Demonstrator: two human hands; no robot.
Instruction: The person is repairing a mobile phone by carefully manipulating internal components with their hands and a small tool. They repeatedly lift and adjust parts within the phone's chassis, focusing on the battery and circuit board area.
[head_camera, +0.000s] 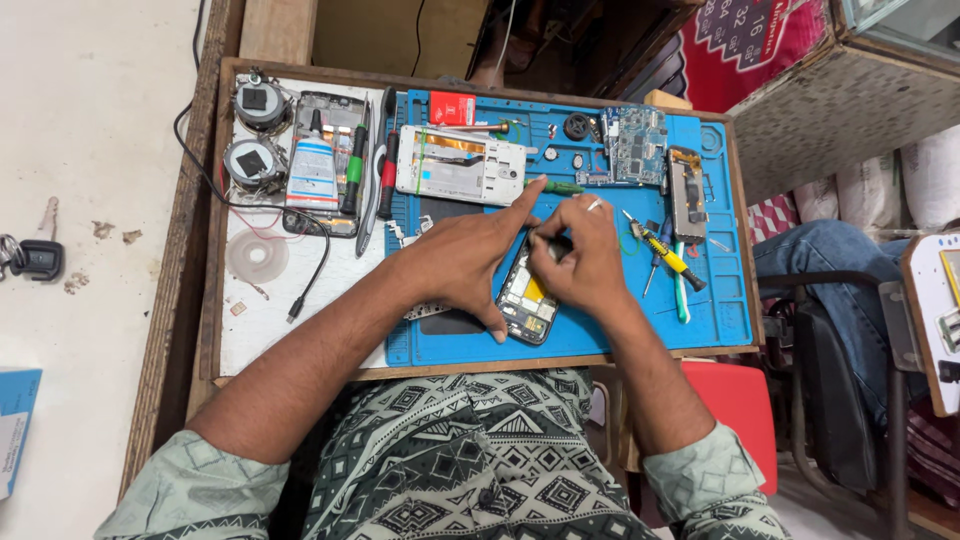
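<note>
A wooden-framed work tray fills the middle of the view, its right part covered by a blue silicone repair mat. On the near middle of that mat lies the opened smartphone, back cover off, its yellow-labelled battery and boards exposed, tilted a little with its top end under the hands.

The left hand rests over the phone's left edge, thumb down by the lower corner and forefinger stretched straight out toward the far side; it steadies the phone by pressing and closes around nothing. The right hand is curled over the phone's upper end, fingertips pinched together on something small and dark; what it pinches I cannot tell.

Further back lie a white phone frame, a bare circuit board and a second stripped phone body. On the white side of the tray stands a glue tube beside a green-handled screwdriver; a yellow-handled screwdriver lies just right of the right hand.

The opened phone looks light and stiff but fragile: thin flex cables, bare contacts, glass beneath. It is best taken by its long side rails, never by the battery or boards, and the mat should keep it from sliding
</note>
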